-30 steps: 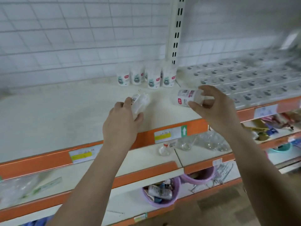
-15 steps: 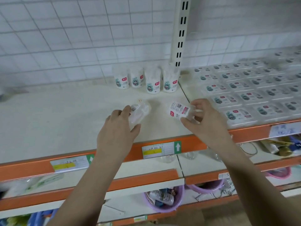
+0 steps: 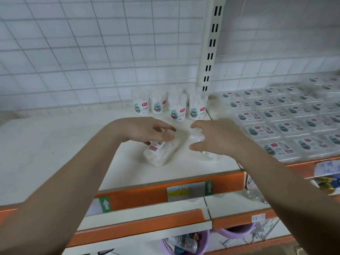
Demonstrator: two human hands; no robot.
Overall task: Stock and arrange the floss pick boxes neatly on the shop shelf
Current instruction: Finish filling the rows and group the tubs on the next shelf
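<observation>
Lying on its side on the white shelf (image 3: pixel 55 144): one floss pick tub (image 3: pixel 161 151), clear plastic cylinder packed with white picks, white label with red patch and barcode facing up. Long axis runs from near-left to far-right, one end toward the orange shelf edge (image 3: pixel 184 183). Left hand (image 3: pixel 147 129) rests over its far end, fingers extended and loose, grip released. Second tub (image 3: pixel 200 138), same make, mostly hidden under the right hand (image 3: pixel 215 138); fingers curl around it, grip grasping the tub; its orientation cannot be told. Behind, four upright tubs (image 3: pixel 169 105) stand in a row against the wire grid back panel (image 3: pixel 92 52). Right bay: flat clear packs (image 3: pixel 285 126) in rows, blurred.
</observation>
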